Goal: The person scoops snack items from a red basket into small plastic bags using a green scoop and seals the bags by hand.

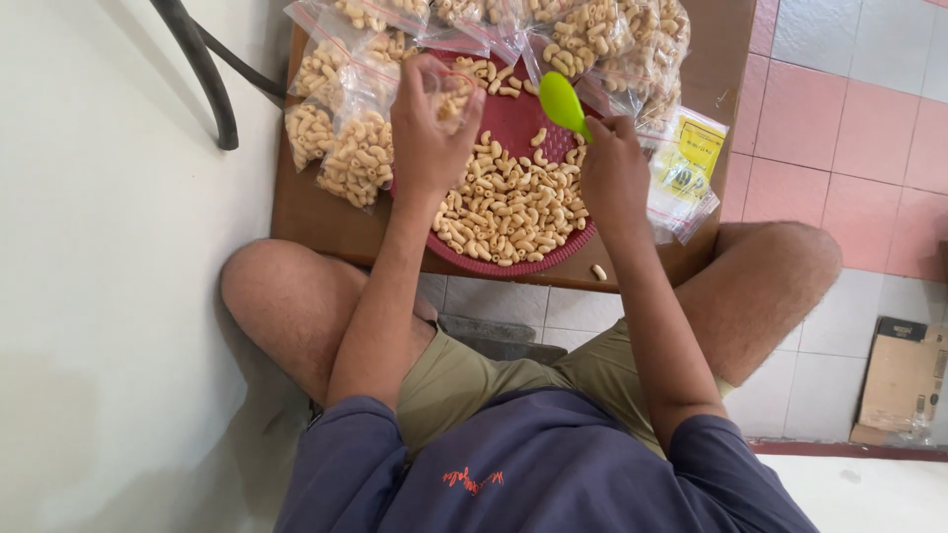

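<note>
Bag [449, 99] pinched open in left hand [427, 128] over red tray [513, 259]; right hand [612, 173] grips green scoop [561, 103] beside it. Risk: narrow mouth, macaroni [509, 207] spills; one piece [598, 271] sits at table [306, 217] edge.

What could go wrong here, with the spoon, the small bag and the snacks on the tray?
1. The left hand holds a small clear bag above the red tray; pieces from the green spoon in the right hand might miss it.
2. One piece already lies near the table edge and might fall.
</note>
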